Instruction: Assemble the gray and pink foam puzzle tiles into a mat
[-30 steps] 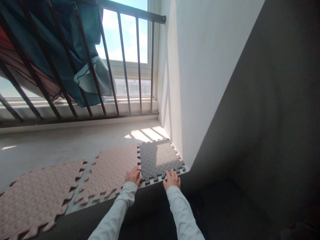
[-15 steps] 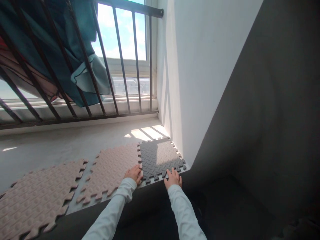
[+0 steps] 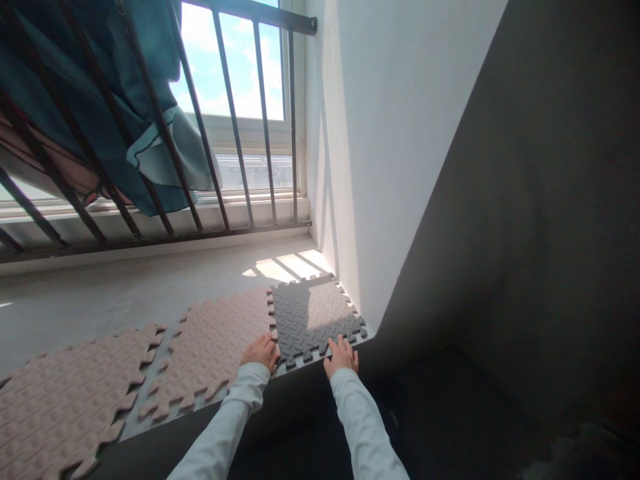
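A dark grey foam mat tile [image 3: 313,317] with toothed edges lies flat on the ledge by the wall. On its left a pink foam mat tile [image 3: 220,340] meets it along the jagged edge. My left hand [image 3: 261,352] rests palm down on the pink tile's right front corner, fingers extended towards the seam. At the grey tile's front edge, my right hand [image 3: 342,355] has its fingers spread over the teeth. Neither hand grasps anything that I can see. A second pink foam mat tile [image 3: 65,400] lies further left, apart by a narrow gap.
A pale ledge [image 3: 125,287] runs below the window, ending at a front edge just under my hands. Dark metal railings [image 3: 230,120] stand along the window, with teal cloth [image 3: 115,100] behind them. The white wall [image 3: 390,133] bounds the right side.
The whole view has shifted slightly, so the scene sits a little further left. Both hands stay at about the same spots on the tiles.
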`<control>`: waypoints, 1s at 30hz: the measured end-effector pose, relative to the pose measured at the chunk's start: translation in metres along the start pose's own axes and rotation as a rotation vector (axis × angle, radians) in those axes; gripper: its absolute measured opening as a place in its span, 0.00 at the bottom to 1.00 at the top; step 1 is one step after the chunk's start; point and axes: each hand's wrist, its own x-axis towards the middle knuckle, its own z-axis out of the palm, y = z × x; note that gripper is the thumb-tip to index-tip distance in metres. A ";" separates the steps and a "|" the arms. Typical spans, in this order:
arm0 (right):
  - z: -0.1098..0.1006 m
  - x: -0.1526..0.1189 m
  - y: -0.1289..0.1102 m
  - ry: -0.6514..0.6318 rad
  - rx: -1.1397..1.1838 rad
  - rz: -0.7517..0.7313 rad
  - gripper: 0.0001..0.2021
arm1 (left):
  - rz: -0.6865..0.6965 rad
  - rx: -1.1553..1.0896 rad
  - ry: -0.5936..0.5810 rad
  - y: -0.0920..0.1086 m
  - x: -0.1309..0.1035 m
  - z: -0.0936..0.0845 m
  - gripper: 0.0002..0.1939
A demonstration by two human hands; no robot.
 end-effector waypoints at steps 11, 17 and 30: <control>0.001 0.002 0.000 -0.010 0.002 0.009 0.27 | 0.122 0.029 -0.166 -0.012 0.012 -0.014 0.25; 0.002 0.003 0.001 -0.016 -0.014 0.011 0.28 | 0.030 0.020 -0.171 -0.001 0.007 -0.011 0.27; -0.001 0.000 0.001 0.000 0.015 0.000 0.28 | -0.039 -0.021 -0.187 0.011 0.004 -0.016 0.27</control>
